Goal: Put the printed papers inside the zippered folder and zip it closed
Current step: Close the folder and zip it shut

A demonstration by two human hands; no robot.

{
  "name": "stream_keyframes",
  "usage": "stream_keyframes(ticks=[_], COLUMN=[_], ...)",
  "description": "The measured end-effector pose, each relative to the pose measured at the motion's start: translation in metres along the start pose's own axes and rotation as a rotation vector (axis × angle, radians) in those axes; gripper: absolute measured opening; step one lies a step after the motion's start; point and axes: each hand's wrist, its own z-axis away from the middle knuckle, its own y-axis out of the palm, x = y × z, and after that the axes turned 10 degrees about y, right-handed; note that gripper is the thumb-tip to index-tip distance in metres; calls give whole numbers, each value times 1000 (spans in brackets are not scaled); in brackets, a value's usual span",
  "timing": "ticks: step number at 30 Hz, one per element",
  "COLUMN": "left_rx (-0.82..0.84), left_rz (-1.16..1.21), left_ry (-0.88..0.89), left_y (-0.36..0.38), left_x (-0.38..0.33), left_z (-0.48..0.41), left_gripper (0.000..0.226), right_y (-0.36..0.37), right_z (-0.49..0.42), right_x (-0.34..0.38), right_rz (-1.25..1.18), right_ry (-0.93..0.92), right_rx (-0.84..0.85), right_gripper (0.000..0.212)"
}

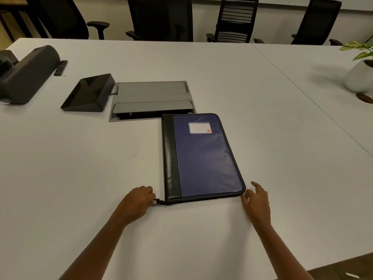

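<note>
A zippered folder (203, 156), blue with a black spine strip and a white label, lies flat and closed on the white table (80, 168). My left hand (139, 201) is at its near left corner, fingers pinched on the black zipper pull (160, 202) that sticks out there. My right hand (256, 201) rests at the near right corner with fingers spread, thumb touching the folder's edge. No printed papers are in sight.
A grey cable hatch (151, 98) is set into the table just behind the folder. A black tray (88, 93) and a dark padded object (28, 73) lie at the left. A white plant pot (358, 77) stands far right. Office chairs (161, 17) line the far edge.
</note>
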Motion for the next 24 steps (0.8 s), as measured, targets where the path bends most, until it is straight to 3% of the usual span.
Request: stream_keyframes(ticks=[2,6,10,15,24], left_rx=[3,-13,17,194,373], left_rz=[66,277,280,202,97], left_ry=[-24,-184,-220,-139,26], left_y=[-1,-6,3,30,55], left_x=[-1,-7,-34,-83,-129], left_z=[0,-13,-55,-110,-182], left_gripper=[17,48,47,66,70], right_y=[-3,-5,-4,-4,-4], right_z=[-2,-4,-8,-12,-23], right_x=[-2,-11,-16,-19,-30], right_rz=[-17,-37,-84,-77,-105], right_ry=[-18,-45,-56,-120,-212], right_rx=[41,81,76,50,37], right_gripper=[19,16,14,17,13])
